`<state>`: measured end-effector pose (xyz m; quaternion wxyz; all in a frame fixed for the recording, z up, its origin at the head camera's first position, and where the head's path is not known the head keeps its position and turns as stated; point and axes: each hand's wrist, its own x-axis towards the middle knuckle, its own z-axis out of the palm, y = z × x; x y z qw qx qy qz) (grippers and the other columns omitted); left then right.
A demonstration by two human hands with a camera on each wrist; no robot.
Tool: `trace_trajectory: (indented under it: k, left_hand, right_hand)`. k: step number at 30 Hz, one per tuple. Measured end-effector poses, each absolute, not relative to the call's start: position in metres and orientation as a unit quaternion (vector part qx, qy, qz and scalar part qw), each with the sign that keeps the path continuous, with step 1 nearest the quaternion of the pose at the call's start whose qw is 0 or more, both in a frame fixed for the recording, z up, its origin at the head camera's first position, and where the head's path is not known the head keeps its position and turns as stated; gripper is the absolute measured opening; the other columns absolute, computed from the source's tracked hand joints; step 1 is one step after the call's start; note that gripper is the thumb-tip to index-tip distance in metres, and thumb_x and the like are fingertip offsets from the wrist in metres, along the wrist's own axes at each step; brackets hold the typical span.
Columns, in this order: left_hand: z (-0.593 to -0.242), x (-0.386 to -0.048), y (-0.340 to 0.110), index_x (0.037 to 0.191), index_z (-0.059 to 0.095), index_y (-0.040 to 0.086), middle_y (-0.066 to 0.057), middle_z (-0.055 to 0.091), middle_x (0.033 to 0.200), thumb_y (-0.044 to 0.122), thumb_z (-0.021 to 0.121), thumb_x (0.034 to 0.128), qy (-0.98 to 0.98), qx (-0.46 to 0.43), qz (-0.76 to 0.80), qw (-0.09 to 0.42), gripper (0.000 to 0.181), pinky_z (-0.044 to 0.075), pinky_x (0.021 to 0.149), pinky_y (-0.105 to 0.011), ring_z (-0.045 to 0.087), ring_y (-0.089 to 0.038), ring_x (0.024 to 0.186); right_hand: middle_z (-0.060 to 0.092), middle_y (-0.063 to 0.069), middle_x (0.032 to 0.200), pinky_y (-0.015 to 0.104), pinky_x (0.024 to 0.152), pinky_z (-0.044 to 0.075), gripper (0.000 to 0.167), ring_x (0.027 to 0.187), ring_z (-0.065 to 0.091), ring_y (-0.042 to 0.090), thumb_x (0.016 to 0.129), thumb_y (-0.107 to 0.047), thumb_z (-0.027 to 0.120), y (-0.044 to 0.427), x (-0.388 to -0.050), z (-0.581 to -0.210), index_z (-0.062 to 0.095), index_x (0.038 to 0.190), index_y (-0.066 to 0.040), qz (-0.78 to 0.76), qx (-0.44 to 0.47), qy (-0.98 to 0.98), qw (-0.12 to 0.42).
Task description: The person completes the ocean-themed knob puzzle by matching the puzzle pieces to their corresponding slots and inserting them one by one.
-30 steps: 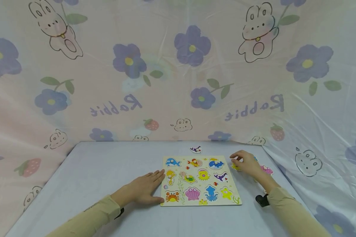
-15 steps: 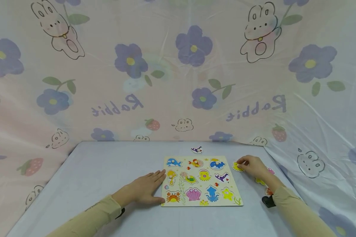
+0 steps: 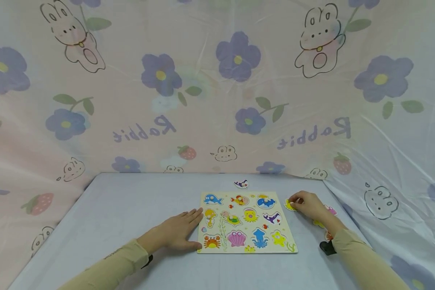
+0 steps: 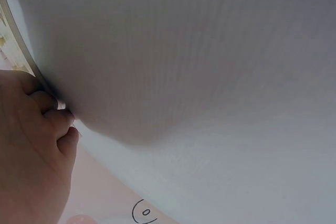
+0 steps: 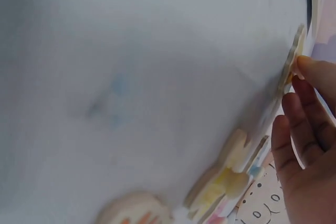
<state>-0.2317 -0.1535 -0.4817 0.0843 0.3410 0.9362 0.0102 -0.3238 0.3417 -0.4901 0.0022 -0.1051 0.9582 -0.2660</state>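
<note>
R hand (image 3: 306, 203) has the yellow pc (image 3: 288, 206) pinched btw thumb & index finger; other fingers lie loosely bent behind, per R wrist view. The pc sits at the fingertips, on the board side of the hand, just beside the R edge of the puzzle board (image 3: 272, 251) but not touching it. R wrist cam shows it nearly edge-on; can't tell if it's fully off the table (image 3: 130, 209).

L hand (image 3: 179, 230) grasps nothing: palm down, fingers extended w/ tips against the board's L edge, thumb at its near L corner. Yellow pc is well apart from this hand, across the board.

5 knobbed pcs sit in the board: blue whale (image 3: 213, 199), fish (image 3: 239, 200), 2nd whale (image 3: 266, 202), seahorse (image 3: 210, 217), turtle (image 3: 233, 219).

Under & beside R forearm, partly hidden: pink pc (image 3: 330, 209), 2nd yellow pc (image 3: 318, 223), orange pc (image 3: 328, 235). Purple shark pc (image 3: 242, 184) lies alone on the table past the board's far edge. Patterned cloth (image 3: 203, 100) w/ rabbits, flowers & strawberries hangs behind. Both sleeves beige.
</note>
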Motion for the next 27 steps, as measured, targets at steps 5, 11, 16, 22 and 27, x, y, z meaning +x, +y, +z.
trace_trajectory:
  k: [5, 11, 16, 22, 27]
  left_hand:
    - [-0.482, -0.232, -0.153, 0.163, 0.032, 0.004, -0.011, 0.025, 0.171, 0.075, 0.049, 0.0948, 0.935, 0.344, 0.01, 0.082, 0.099, 0.03, 0.125, -0.044, 0.029, -0.029, 0.156]
    - [-0.482, -0.232, -0.154, 0.163, 0.032, 0.005, -0.011, 0.025, 0.171, 0.075, 0.048, 0.0949, 0.936, 0.343, 0.001, 0.078, 0.099, 0.027, 0.126, -0.043, 0.027, -0.029, 0.157]
    - [-0.48, -0.231, -0.154, 0.162, 0.033, 0.003, -0.012, 0.026, 0.171, 0.075, 0.048, 0.0949, 0.935, 0.346, 0.002, 0.076, 0.099, 0.028, 0.126, -0.044, 0.027, -0.03, 0.157]
    - [-0.48, -0.23, -0.154, 0.162, 0.033, 0.003, -0.012, 0.026, 0.171, 0.074, 0.048, 0.0953, 0.934, 0.348, 0.003, 0.076, 0.099, 0.027, 0.126, -0.044, 0.027, -0.03, 0.157]
    - [-0.481, -0.23, -0.154, 0.163, 0.032, 0.004, -0.011, 0.025, 0.172, 0.075, 0.047, 0.0954, 0.935, 0.347, -0.002, 0.075, 0.099, 0.027, 0.127, -0.043, 0.027, -0.029, 0.157]
  right_hand:
    - [0.066, 0.006, 0.096, 0.031, 0.069, 0.049, 0.013, 0.083, 0.056, 0.021, 0.096, -0.008, 0.072, 0.341, -0.323, -0.491, 0.076, 0.108, -0.004, -0.268, -0.108, 0.957, -0.003]
    - [0.067, 0.006, 0.097, 0.031, 0.069, 0.049, 0.013, 0.084, 0.057, 0.02, 0.097, -0.007, 0.072, 0.338, -0.322, -0.489, 0.076, 0.108, -0.003, -0.269, -0.112, 0.957, -0.015]
    - [0.068, 0.004, 0.1, 0.033, 0.071, 0.05, 0.014, 0.087, 0.059, 0.02, 0.098, -0.008, 0.071, 0.334, -0.321, -0.486, 0.077, 0.111, -0.005, -0.267, -0.119, 0.956, -0.032]
    - [0.069, 0.002, 0.099, 0.03, 0.071, 0.049, 0.014, 0.088, 0.059, 0.019, 0.097, -0.011, 0.073, 0.322, -0.318, -0.477, 0.078, 0.11, -0.007, -0.265, -0.14, 0.953, -0.049]
    - [0.07, 0.001, 0.099, 0.028, 0.07, 0.05, 0.012, 0.087, 0.06, 0.017, 0.096, -0.011, 0.075, 0.308, -0.313, -0.469, 0.078, 0.107, -0.008, -0.278, -0.165, 0.945, -0.058]
